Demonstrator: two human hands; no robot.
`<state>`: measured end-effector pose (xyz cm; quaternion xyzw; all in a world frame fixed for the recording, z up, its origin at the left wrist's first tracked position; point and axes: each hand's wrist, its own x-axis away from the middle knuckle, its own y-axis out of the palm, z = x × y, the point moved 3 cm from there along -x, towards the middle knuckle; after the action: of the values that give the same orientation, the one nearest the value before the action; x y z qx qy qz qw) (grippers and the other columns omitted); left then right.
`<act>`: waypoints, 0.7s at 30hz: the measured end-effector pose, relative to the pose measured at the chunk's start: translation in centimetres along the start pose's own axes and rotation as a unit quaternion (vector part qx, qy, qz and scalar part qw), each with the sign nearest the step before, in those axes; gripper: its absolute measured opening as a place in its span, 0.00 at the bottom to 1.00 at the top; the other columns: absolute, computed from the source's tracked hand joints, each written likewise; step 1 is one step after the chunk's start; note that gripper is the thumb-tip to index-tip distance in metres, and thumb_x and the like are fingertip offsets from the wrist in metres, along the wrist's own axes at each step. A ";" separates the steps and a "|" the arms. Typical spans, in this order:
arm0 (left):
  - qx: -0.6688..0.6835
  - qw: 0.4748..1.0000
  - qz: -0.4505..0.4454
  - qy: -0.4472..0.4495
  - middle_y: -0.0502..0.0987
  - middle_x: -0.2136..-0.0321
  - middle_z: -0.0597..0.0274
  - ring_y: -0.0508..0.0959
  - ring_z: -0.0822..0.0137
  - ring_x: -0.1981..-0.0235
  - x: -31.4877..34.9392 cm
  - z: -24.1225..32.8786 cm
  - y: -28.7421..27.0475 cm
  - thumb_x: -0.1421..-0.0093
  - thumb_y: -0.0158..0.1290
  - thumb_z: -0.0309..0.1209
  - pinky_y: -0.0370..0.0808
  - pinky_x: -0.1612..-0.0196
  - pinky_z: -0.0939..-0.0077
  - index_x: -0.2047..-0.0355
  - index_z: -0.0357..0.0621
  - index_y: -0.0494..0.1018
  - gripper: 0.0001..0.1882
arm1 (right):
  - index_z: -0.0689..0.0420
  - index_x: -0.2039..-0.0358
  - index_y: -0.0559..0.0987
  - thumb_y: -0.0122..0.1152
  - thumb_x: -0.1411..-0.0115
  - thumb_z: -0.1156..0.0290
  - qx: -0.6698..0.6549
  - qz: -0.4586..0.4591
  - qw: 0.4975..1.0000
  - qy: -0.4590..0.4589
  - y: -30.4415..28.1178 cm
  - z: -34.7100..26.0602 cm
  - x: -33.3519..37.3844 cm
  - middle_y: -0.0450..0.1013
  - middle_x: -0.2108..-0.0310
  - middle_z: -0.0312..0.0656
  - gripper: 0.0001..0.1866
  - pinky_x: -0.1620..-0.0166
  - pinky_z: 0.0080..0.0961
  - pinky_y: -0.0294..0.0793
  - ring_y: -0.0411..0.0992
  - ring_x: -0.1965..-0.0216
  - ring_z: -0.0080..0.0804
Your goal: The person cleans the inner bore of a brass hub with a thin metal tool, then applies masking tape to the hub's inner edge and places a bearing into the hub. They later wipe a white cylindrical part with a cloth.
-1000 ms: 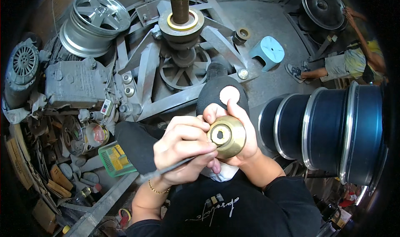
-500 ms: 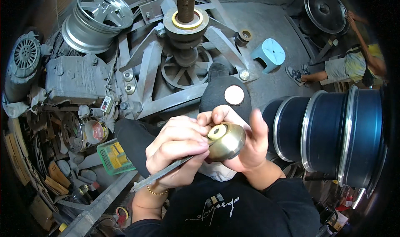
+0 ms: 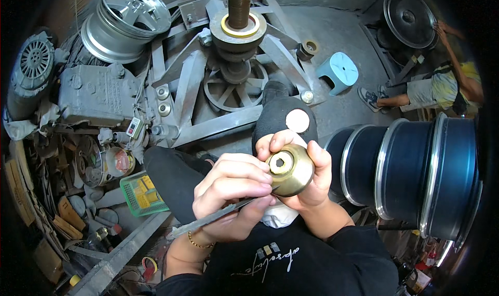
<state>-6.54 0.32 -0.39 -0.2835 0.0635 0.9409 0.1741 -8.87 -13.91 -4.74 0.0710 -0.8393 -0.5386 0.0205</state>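
In front of my chest, my right hand [image 3: 317, 194] is closed around a rounded brass-coloured metal knob [image 3: 297, 179], thumb on its right side and fingers on the far side. The knob's pale round end, with a dark hole in it, faces up and to the left. My left hand [image 3: 226, 192] pinches a narrow flat grey strip [image 3: 210, 221] like a thin file or blade. Its worn end sticks out toward my left wrist. The strip's other end is hidden by my fingers, which are up against the knob's lower left edge.
Ahead stands a steel frame [image 3: 189, 88] with a threaded spindle [image 3: 239, 10]. A silver wheel rim [image 3: 117, 41] is far left, above a green basket [image 3: 136, 208]. Dark blue rims [image 3: 408, 166] line the right, with a blue stool [image 3: 339, 72] beyond. Another person [image 3: 426, 90] handles a round black disc [image 3: 408, 17].
The knob has turned so its holed end shows more fully. My right thumb and fingers have closed in around it. Both hands sit slightly farther right in the picture.
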 end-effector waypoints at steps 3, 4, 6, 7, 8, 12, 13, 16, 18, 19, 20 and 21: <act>-0.033 0.999 -0.023 0.012 0.80 0.66 0.57 0.80 0.57 0.62 -0.4 0.2 0.0 0.50 0.65 0.18 0.77 0.55 0.66 0.63 0.41 0.76 0.15 | 0.62 0.53 0.72 0.43 0.31 0.48 0.031 0.002 0.999 -0.021 0.2 0.0 0.0 0.69 0.54 0.52 0.27 0.47 0.33 0.72 0.71 0.53 0.37; -0.036 0.999 -0.021 0.007 0.80 0.67 0.57 0.80 0.57 0.62 -0.5 0.3 -0.1 0.50 0.65 0.18 0.77 0.55 0.66 0.63 0.41 0.76 0.14 | 0.62 0.54 0.72 0.43 0.32 0.48 0.039 -0.001 0.999 -0.026 0.3 0.0 0.0 0.69 0.54 0.52 0.27 0.46 0.33 0.70 0.71 0.53 0.37; -0.041 0.999 -0.017 -0.004 0.80 0.68 0.58 0.80 0.57 0.62 -0.5 0.4 -0.1 0.50 0.65 0.19 0.77 0.55 0.66 0.64 0.41 0.76 0.13 | 0.62 0.55 0.72 0.43 0.32 0.48 0.038 -0.001 0.999 -0.023 0.3 0.1 0.1 0.69 0.55 0.52 0.27 0.46 0.33 0.69 0.70 0.53 0.37; -0.044 0.999 -0.016 -0.005 0.80 0.68 0.58 0.80 0.58 0.62 -0.5 0.4 -0.1 0.50 0.66 0.19 0.77 0.55 0.66 0.64 0.41 0.76 0.13 | 0.62 0.55 0.72 0.43 0.32 0.48 0.038 -0.001 0.999 -0.021 0.3 0.1 0.1 0.69 0.55 0.52 0.27 0.46 0.33 0.69 0.70 0.53 0.37; -0.046 0.999 -0.014 -0.007 0.80 0.67 0.58 0.80 0.58 0.63 -0.5 0.3 -0.1 0.50 0.66 0.19 0.76 0.56 0.67 0.65 0.41 0.77 0.13 | 0.62 0.55 0.72 0.44 0.33 0.48 0.049 -0.001 0.999 -0.023 0.3 0.1 0.1 0.69 0.55 0.52 0.27 0.46 0.33 0.69 0.70 0.53 0.37; -0.070 0.997 -0.003 -0.011 0.79 0.67 0.60 0.79 0.59 0.64 -0.4 0.4 -0.2 0.51 0.66 0.19 0.76 0.57 0.68 0.65 0.42 0.77 0.13 | 0.62 0.56 0.72 0.44 0.34 0.47 0.065 0.009 0.998 -0.025 0.5 0.3 0.2 0.69 0.55 0.52 0.27 0.45 0.33 0.69 0.70 0.53 0.37; -0.082 0.997 -0.006 -0.005 0.78 0.67 0.60 0.79 0.59 0.65 -0.4 0.4 -0.2 0.51 0.66 0.19 0.76 0.58 0.68 0.65 0.42 0.77 0.13 | 0.62 0.56 0.72 0.44 0.34 0.47 0.061 0.014 0.998 -0.024 0.5 0.4 0.2 0.69 0.56 0.52 0.27 0.45 0.33 0.69 0.70 0.53 0.37; -0.106 0.994 -0.011 0.012 0.78 0.67 0.61 0.78 0.60 0.65 -0.4 0.2 -0.1 0.51 0.66 0.19 0.75 0.58 0.69 0.66 0.42 0.78 0.12 | 0.62 0.57 0.72 0.44 0.34 0.47 0.044 0.016 0.999 -0.025 0.2 0.6 0.2 0.69 0.57 0.51 0.27 0.46 0.33 0.69 0.70 0.54 0.37; -0.109 0.994 -0.009 0.020 0.78 0.67 0.61 0.78 0.60 0.65 -0.3 -0.2 0.0 0.51 0.65 0.20 0.75 0.58 0.69 0.66 0.43 0.78 0.12 | 0.62 0.58 0.72 0.44 0.34 0.47 0.037 0.023 0.999 -0.022 0.2 0.7 0.2 0.69 0.57 0.50 0.27 0.47 0.32 0.69 0.70 0.54 0.37; -0.112 0.993 -0.011 0.028 0.78 0.68 0.61 0.78 0.60 0.65 -0.2 -0.2 0.0 0.51 0.65 0.20 0.75 0.58 0.69 0.66 0.43 0.78 0.11 | 0.61 0.59 0.72 0.44 0.34 0.47 0.034 0.026 0.999 -0.020 0.2 0.8 0.2 0.69 0.58 0.50 0.26 0.47 0.32 0.69 0.70 0.55 0.36; -0.114 0.993 -0.014 0.035 0.78 0.68 0.61 0.78 0.60 0.65 -0.2 -0.3 0.1 0.51 0.65 0.20 0.75 0.58 0.69 0.67 0.43 0.79 0.11 | 0.61 0.59 0.72 0.44 0.34 0.46 0.025 0.023 0.999 -0.018 0.2 0.9 0.1 0.69 0.58 0.50 0.26 0.47 0.32 0.69 0.70 0.55 0.36; -0.116 0.992 -0.017 0.042 0.78 0.68 0.62 0.78 0.60 0.65 -0.1 -0.3 0.2 0.51 0.65 0.20 0.75 0.59 0.69 0.67 0.43 0.79 0.11 | 0.61 0.60 0.72 0.43 0.34 0.46 0.016 0.020 1.000 -0.015 0.1 0.9 -0.1 0.69 0.59 0.50 0.26 0.48 0.32 0.70 0.70 0.55 0.36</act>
<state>-6.37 0.06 -0.55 -0.3418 -0.0436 0.9263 0.1527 -8.88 -12.98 -5.00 0.0464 -0.8491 -0.5259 0.0170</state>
